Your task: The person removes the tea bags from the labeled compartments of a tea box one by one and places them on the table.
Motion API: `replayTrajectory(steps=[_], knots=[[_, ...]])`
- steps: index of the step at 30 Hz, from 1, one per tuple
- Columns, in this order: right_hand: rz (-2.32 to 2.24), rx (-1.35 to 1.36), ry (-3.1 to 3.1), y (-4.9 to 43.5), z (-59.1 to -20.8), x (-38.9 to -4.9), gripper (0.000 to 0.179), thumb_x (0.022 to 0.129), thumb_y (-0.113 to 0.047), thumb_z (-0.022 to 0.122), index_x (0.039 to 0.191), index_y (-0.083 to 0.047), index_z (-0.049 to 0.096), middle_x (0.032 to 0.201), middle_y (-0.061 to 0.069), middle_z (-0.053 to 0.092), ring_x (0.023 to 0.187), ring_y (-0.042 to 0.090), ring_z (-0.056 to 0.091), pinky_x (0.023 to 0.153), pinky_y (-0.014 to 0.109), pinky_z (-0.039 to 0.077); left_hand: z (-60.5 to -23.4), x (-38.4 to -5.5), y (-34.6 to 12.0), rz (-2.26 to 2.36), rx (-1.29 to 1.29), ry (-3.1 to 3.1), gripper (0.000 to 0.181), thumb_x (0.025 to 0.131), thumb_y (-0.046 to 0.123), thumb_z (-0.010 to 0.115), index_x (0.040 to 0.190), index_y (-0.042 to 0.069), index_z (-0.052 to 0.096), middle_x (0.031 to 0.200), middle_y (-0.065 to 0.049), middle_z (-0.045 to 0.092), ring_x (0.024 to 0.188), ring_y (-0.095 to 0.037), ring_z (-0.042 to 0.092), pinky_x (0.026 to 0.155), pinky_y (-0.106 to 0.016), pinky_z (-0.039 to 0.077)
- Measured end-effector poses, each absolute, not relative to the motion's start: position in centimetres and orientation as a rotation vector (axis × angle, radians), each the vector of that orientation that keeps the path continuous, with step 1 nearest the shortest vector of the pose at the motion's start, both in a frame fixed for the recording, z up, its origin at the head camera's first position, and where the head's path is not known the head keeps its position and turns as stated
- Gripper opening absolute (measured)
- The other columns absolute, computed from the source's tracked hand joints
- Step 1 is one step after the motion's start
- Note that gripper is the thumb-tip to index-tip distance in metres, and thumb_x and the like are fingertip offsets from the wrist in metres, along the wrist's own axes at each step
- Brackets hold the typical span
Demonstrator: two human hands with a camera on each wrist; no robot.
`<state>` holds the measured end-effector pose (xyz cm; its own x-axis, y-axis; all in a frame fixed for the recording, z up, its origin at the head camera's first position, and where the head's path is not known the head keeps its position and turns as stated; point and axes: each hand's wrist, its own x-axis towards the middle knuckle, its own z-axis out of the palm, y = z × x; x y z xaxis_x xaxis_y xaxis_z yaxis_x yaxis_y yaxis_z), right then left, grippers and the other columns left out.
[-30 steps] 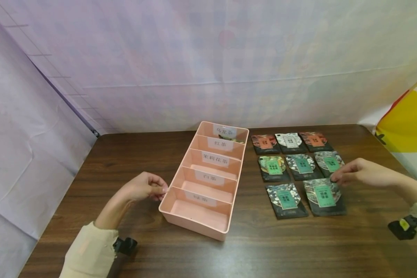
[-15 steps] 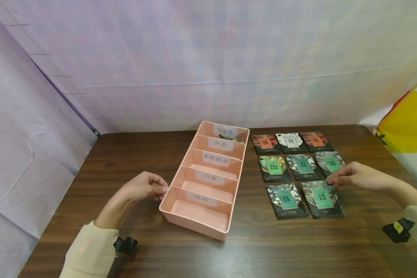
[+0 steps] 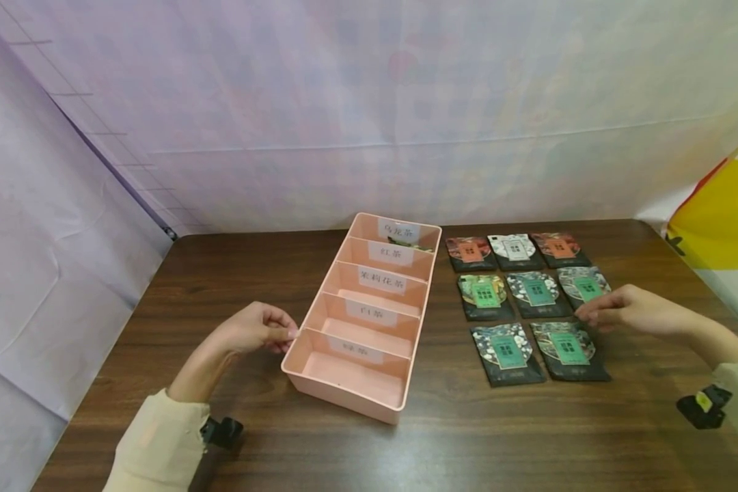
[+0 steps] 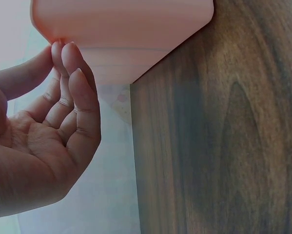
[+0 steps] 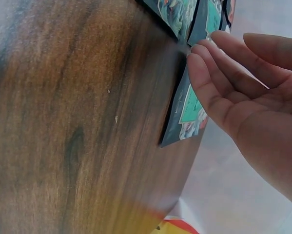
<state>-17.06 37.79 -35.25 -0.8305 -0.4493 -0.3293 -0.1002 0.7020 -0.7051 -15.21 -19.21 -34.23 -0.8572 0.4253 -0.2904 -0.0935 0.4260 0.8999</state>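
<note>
A long pink divided box (image 3: 344,400) with paper labels stands on the table in the head view. My left hand (image 3: 249,330) pinches its left rim near the front; in the left wrist view, the thumb and fingertips (image 4: 76,56) meet at the box's edge. My right hand (image 3: 636,314) hovers low at the upper right corner of a green-labelled tea sachet (image 3: 570,352), fingers lightly bent and thumb apart from them in the right wrist view. Behind those fingertips lies another green-labelled sachet (image 3: 583,287). A dark green packet (image 3: 408,244) shows inside the box's rear compartment.
More tea sachets lie in rows right of the box: a jasmine-pattern one (image 3: 508,354) in front, a yellow-green one (image 3: 486,297) and a white-topped one (image 3: 516,251) behind. A pale curtain (image 3: 393,123) hangs along the table's back edge.
My right hand has shifted slightly left, and the front right sachet has turned and slid a little left with it. My left hand stays at the box rim.
</note>
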Motion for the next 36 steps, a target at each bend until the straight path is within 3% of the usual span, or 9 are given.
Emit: replayTrajectory(steps=[7, 14, 22, 25, 36], knots=[[-0.974, -0.417, 2.432, 37.7, -35.1, -17.1, 0.028, 0.093, -0.002, 0.044, 0.113, 0.017, 0.053, 0.114, 0.034, 0.050, 0.090, 0.002, 0.057, 0.074, 0.032, 0.052, -34.2, -15.2, -19.3, 1.445, 0.288, 2.193, 0.014, 0.086, -0.004, 0.054, 0.089, -0.018, 0.056, 0.067, -0.004, 0.059, 0.061, -0.011, 0.056, 0.060, -0.029, 0.051], [-0.972, -0.404, 2.459, 37.4, -34.7, -17.2, 0.030, 0.093, -0.003, 0.045, 0.114, 0.016, 0.053, 0.116, 0.033, 0.051, 0.091, 0.011, 0.060, 0.074, 0.031, 0.052, -34.3, -15.2, -19.3, 1.444, 0.296, 2.192, 0.015, 0.085, -0.004, 0.054, 0.089, -0.018, 0.056, 0.067, -0.004, 0.059, 0.060, -0.010, 0.056, 0.060, -0.029, 0.051], [-0.985, -0.472, 2.490, 36.8, -34.3, -17.6, 0.029, 0.093, -0.005, 0.048, 0.113, 0.015, 0.054, 0.114, 0.033, 0.052, 0.090, 0.005, 0.059, 0.073, 0.028, 0.052, -34.9, -15.5, -19.9, 1.502, 0.383, 2.142, 0.017, 0.085, 0.005, 0.061, 0.086, -0.012, 0.060, 0.069, -0.006, 0.062, 0.060, -0.011, 0.058, 0.057, -0.028, 0.051], [-0.980, -0.501, 2.491, 36.5, -34.0, -17.9, 0.030, 0.093, -0.006, 0.048, 0.114, 0.014, 0.054, 0.114, 0.033, 0.053, 0.089, 0.009, 0.061, 0.072, 0.028, 0.052, -35.2, -15.7, -20.1, 1.523, 0.407, 2.126, 0.018, 0.083, 0.008, 0.064, 0.084, -0.010, 0.061, 0.068, -0.005, 0.062, 0.060, -0.011, 0.058, 0.056, -0.027, 0.051], [-0.961, -0.478, 2.501, 34.9, -33.2, -18.5, 0.032, 0.094, -0.012, 0.049, 0.117, 0.010, 0.054, 0.114, 0.029, 0.054, 0.089, 0.025, 0.063, 0.074, 0.031, 0.052, -34.2, -15.1, -19.2, 1.454, 0.297, 2.193, 0.016, 0.085, -0.004, 0.056, 0.090, -0.019, 0.056, 0.066, -0.003, 0.059, 0.058, -0.010, 0.056, 0.057, -0.026, 0.050]])
